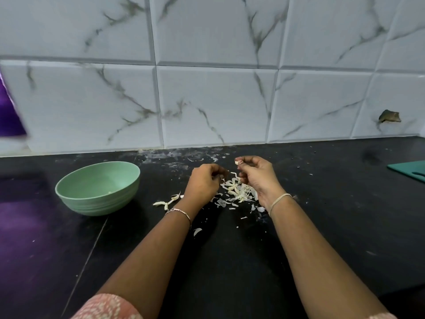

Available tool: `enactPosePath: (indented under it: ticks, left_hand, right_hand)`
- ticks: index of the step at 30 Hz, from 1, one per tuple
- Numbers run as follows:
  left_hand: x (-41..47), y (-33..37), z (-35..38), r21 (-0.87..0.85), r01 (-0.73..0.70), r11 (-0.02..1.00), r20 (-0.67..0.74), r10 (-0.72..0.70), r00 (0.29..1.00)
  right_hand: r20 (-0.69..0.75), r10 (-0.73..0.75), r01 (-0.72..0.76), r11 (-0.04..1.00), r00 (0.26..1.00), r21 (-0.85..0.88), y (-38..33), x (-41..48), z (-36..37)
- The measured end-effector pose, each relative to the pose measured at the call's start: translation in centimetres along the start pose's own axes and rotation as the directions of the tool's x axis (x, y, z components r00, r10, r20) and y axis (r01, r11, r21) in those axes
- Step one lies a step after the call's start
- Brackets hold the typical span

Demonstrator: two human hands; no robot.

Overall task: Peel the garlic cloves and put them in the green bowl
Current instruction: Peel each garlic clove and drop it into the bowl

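A green bowl [97, 188] stands on the black counter [322, 215], left of my hands, with a small pale bit inside near its right wall. My right hand [257, 178] pinches a small garlic clove [236, 162] at its fingertips, raised above a heap of white garlic skins [239, 192]. My left hand [203, 181] hovers just left of the heap with fingers curled; whether it holds a scrap of skin I cannot tell. More loose skins [166, 202] lie between the bowl and my left wrist.
A marbled tile wall rises right behind the counter. A teal cutting board [409, 170] pokes in at the far right edge. A purple object [9, 111] shows at the left edge. Peel scraps [197, 231] dot the counter near my forearms.
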State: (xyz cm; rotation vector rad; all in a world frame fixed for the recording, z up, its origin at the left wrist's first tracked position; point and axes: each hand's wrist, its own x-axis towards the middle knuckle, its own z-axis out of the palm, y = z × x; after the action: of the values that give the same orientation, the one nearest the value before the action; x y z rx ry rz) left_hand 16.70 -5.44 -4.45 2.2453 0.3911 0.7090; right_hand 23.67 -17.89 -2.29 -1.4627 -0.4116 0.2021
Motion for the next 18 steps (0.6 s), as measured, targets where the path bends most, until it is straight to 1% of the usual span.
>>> enactPosePath:
  ticks: [2, 5, 8, 10, 13, 15, 16, 17, 18]
  left_hand:
    - [0.1, 0.0, -0.2, 0.000, -0.027, 1.000, 0.015, 0.027, 1.000]
    - [0.2, 0.2, -0.6, 0.002, -0.055, 0.998, -0.025, 0.055, 0.998]
    - [0.1, 0.3, -1.1, -0.075, -0.101, 0.992, -0.013, 0.100, 0.995]
    - [0.0, 0.0, -1.4, -0.070, -0.122, 0.990, -0.012, 0.121, 0.993]
    - [0.0, -0.4, -2.3, -0.060, -0.092, 0.994, -0.039, 0.090, 0.995]
    - [-0.1, -0.1, -3.3, -0.093, -0.061, 0.994, -0.060, 0.055, 0.997]
    - [-0.4, 0.0, -4.5, -0.099, -0.047, 0.994, -0.084, 0.039, 0.996]
    - [-0.5, 0.2, -5.4, -0.104, -0.044, 0.994, -0.097, 0.034, 0.995]
    - [-0.5, 0.4, -6.4, -0.092, -0.043, 0.995, -0.115, 0.032, 0.993]
  right_hand:
    - [0.026, -0.017, 0.018, 0.999, 1.000, -0.045, 0.2, 0.0, 0.1]
    - [0.042, -0.049, 0.053, 0.993, 0.998, -0.102, 0.3, -0.1, 0.4]
    - [0.041, -0.093, 0.097, 0.987, 0.995, -0.124, 0.3, -0.3, 0.6]
    - [0.085, -0.107, 0.117, 0.986, 0.991, -0.121, 0.2, -0.8, 0.8]
    - [0.147, -0.113, 0.130, 0.986, 0.983, -0.106, 0.1, -1.1, 1.3]
    - [0.160, -0.144, 0.168, 0.974, 0.977, -0.151, 0.3, -1.1, 1.5]
    - [0.182, -0.187, 0.226, 0.948, 0.965, -0.223, 0.5, -1.3, 2.1]
    - [0.212, -0.248, 0.312, 0.879, 0.945, -0.362, 0.9, -1.4, 2.1]
    - [0.281, -0.301, 0.408, 0.754, 0.911, -0.515, 1.2, -1.6, 2.1]
